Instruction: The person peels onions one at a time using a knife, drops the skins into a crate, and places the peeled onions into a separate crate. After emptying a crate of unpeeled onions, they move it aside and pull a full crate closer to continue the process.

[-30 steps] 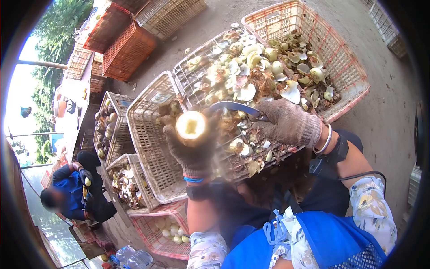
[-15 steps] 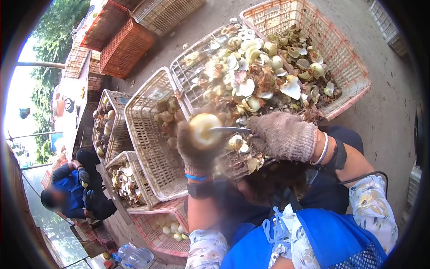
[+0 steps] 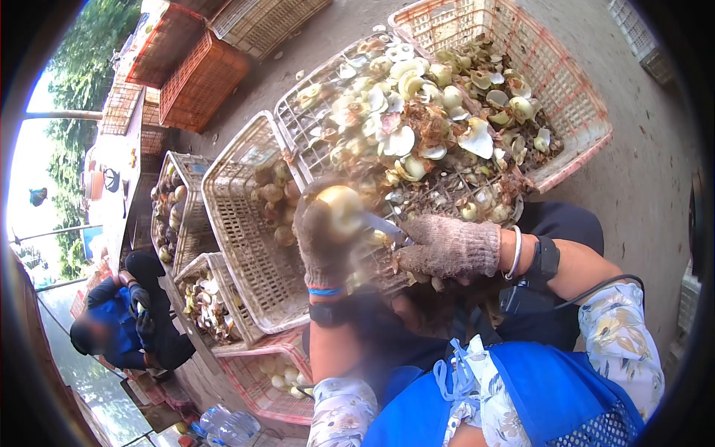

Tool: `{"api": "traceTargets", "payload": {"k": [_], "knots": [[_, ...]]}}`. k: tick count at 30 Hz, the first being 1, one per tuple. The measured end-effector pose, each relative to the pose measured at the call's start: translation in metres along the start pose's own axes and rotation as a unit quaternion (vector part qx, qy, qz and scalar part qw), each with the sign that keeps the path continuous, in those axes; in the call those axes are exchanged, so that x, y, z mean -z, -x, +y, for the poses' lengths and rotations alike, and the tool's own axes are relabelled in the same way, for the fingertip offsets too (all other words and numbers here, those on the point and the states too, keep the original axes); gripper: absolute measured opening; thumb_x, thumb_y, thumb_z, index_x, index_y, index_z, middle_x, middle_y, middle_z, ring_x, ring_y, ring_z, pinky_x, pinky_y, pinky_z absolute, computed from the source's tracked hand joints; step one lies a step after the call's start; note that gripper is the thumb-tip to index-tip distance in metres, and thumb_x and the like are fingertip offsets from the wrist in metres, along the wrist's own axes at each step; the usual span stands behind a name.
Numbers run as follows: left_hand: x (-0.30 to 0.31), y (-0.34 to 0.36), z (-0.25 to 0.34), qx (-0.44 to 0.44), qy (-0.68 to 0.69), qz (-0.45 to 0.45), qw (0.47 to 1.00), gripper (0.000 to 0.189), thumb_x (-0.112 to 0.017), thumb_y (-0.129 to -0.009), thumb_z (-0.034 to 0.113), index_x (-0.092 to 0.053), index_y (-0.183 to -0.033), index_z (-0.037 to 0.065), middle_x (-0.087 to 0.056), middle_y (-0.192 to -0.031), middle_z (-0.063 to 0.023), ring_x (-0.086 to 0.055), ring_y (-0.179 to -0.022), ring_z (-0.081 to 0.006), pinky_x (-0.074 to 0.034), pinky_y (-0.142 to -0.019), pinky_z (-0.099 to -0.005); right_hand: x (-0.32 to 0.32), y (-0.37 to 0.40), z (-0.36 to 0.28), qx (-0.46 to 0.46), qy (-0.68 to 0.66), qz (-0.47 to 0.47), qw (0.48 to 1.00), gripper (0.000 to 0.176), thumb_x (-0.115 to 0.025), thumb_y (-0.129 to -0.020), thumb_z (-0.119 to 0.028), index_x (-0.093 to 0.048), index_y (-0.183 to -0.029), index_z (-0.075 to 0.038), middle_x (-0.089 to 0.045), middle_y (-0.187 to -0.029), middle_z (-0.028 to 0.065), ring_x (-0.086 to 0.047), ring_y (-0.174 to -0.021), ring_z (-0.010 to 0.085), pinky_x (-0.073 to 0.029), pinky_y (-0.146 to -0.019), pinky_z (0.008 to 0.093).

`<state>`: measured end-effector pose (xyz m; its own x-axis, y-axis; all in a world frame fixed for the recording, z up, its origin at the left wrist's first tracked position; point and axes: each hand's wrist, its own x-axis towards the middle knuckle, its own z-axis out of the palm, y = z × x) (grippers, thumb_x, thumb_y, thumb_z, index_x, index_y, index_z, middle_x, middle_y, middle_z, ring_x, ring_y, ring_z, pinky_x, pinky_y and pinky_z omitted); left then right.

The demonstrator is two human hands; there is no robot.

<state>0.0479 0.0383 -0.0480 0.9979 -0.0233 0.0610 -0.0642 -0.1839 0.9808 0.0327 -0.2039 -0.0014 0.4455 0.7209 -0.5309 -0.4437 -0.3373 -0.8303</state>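
Observation:
A brown knitted glove covers my left hand (image 3: 320,242), whose fingers wrap round a pale yellow onion (image 3: 340,208); both are somewhat blurred. My right hand (image 3: 450,247), also gloved, is closed on a knife, its blade (image 3: 383,225) pointing left at the onion's lower right side. Whether the blade touches the onion is hard to tell. Beyond both hands, onion skins and cut pieces (image 3: 402,141) lie heaped on a crate lattice. To the left of my left hand stands a whitish crate (image 3: 249,223) with unpeeled onions (image 3: 275,194) inside.
A red-rimmed crate (image 3: 573,82) holds more scraps. Peeled onions (image 3: 279,378) lie in a pink crate (image 3: 246,384) at lower left. Crates of onions (image 3: 170,212) and skins (image 3: 207,302) stand further left. A seated person (image 3: 123,328) in blue works there. Orange crates (image 3: 201,82) are stacked behind.
My right hand has moved slightly left and down, and the knife now slants more steeply. The onion in my left hand has turned or shifted slightly up. The whole view has shifted a little.

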Motion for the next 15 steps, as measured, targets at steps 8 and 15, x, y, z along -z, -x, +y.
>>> {"api": "traceTargets", "payload": {"k": [8,15], "knots": [[-0.015,-0.005,0.010,-0.051,0.065,0.068,0.994,0.062,-0.070,-0.081,0.046,-0.056,-0.118,-0.002,-0.060,-0.106,-0.0116,-0.062,-0.094,-0.0228,-0.053,-0.081,-0.0342,0.001,0.008,0.004,0.160,-0.061,-0.092,0.981,0.017,-0.063,-0.083,-0.022,-0.063,-0.091,-0.007,-0.060,-0.068,0.0042,-0.061,-0.056,0.0183,-0.047,-0.048,0.0294],[-0.028,-0.002,0.014,-0.096,0.064,0.163,0.980,0.061,-0.070,-0.082,0.048,-0.057,-0.118,0.000,-0.059,-0.111,-0.0099,-0.058,-0.102,-0.0212,-0.047,-0.091,-0.0364,0.004,0.012,0.002,0.285,0.008,-0.104,0.953,0.019,-0.067,-0.076,-0.012,-0.064,-0.094,-0.007,-0.058,-0.070,0.0023,-0.058,-0.062,0.0182,-0.047,-0.058,0.0313]]}}
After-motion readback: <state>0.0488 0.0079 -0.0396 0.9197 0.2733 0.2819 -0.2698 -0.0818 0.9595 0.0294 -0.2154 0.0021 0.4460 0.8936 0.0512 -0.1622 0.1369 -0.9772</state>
